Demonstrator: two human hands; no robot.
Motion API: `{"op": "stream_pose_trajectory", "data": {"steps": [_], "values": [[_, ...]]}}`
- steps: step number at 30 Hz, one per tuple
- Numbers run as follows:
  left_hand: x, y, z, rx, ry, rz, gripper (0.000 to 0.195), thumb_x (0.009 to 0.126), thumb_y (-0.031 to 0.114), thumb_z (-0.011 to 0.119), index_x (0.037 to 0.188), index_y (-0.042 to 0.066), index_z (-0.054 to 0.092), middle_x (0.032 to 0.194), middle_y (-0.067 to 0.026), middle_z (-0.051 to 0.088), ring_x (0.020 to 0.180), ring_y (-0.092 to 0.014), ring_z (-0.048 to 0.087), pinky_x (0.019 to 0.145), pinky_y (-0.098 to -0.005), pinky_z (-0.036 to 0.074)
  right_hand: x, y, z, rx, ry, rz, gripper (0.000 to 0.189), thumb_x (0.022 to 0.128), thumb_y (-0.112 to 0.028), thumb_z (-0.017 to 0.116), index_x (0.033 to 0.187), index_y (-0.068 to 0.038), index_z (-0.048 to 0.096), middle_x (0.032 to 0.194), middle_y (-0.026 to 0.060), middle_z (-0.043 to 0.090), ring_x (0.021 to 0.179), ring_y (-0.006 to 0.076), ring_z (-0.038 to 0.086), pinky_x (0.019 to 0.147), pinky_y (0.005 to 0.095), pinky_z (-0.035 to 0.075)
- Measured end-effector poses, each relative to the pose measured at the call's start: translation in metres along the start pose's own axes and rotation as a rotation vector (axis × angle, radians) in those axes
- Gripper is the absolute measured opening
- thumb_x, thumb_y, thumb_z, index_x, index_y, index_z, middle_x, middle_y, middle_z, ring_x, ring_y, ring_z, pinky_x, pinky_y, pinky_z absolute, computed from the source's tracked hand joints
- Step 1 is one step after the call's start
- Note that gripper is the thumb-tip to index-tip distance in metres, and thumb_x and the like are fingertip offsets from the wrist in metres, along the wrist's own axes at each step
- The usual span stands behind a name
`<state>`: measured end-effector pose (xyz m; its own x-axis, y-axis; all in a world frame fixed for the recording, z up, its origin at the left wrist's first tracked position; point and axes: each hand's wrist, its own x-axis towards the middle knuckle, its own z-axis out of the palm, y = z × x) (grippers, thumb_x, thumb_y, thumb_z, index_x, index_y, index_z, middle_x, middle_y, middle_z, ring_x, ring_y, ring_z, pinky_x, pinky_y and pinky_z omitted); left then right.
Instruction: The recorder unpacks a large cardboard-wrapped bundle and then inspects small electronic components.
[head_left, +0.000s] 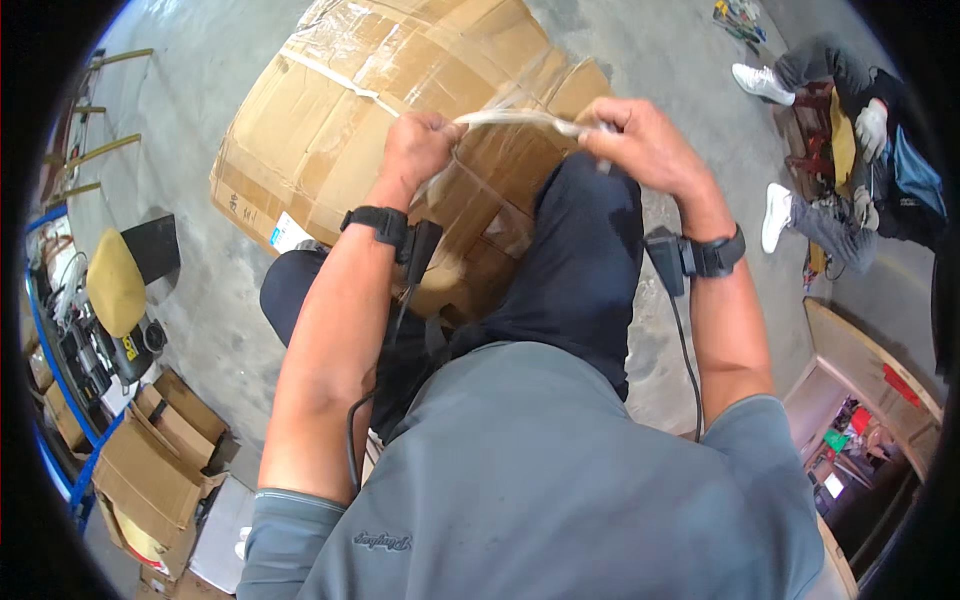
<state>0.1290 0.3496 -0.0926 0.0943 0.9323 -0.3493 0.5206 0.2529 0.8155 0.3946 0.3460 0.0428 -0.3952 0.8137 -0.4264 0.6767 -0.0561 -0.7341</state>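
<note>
A large cardboard box (330, 135), wrapped with clear tape and a white strap, stands on the concrete floor before my knees. Above its near part, a twisted strand of whitish plastic strapping (517, 117) spans the gap between my two hands. My left hand (422, 150) is closed on one end of the strand, knuckles up. The fingers of my right hand (637, 142) pinch the other end, beside a small blurred object that I cannot identify. A thinner strand hangs below my left hand across the box. Each wrist wears a black strap with a cabled device.
A co-worker in white gloves (871, 129) sits at the right beside a red metal object (814, 127). Tools (739, 19) lie at the upper right. A blue-framed shelf (45, 322) and an open cardboard box (142, 472) stand at left. At lower right is a wooden cabinet (862, 352).
</note>
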Motion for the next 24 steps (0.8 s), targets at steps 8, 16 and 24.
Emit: {"op": "stream_pose_trajectory", "data": {"steps": [8,16,24], "values": [[0.001,0.012,-0.001,-0.073,0.014,-0.133,0.028,0.079,0.025,0.071,0.072,-0.002,0.069,0.059,-0.0126,0.061,0.055,-0.018,0.055,0.056,-0.0361,0.045,0.069,0.074,0.086,-0.285,0.414,-0.105,0.019,0.076,-0.02,0.062,0.084,-0.005,0.069,0.084,0.0178,0.063,0.078,0.0323,0.061,0.072,0.0407,0.049],[0.014,0.004,-0.004,0.036,-0.025,-0.051,0.037,0.084,0.033,0.06,0.071,-0.002,0.066,0.059,-0.0072,0.059,0.055,-0.012,0.05,0.052,-0.0344,0.041,0.103,0.054,0.147,0.022,0.553,-0.048,0.018,0.075,-0.009,0.053,0.086,-0.002,0.065,0.087,0.0218,0.065,0.085,0.0356,0.063,0.073,0.0427,0.05],[0.021,0.002,0.012,-0.1,0.047,0.067,0.025,0.081,0.015,0.064,0.069,-0.006,0.061,0.059,-0.0045,0.053,0.058,-0.013,0.045,0.051,-0.0328,0.039,0.129,0.083,0.182,0.009,0.746,-0.035,0.015,0.077,-0.017,0.054,0.07,-0.004,0.058,0.072,0.0223,0.057,0.07,0.0418,0.055,0.065,0.0522,0.042]]}}
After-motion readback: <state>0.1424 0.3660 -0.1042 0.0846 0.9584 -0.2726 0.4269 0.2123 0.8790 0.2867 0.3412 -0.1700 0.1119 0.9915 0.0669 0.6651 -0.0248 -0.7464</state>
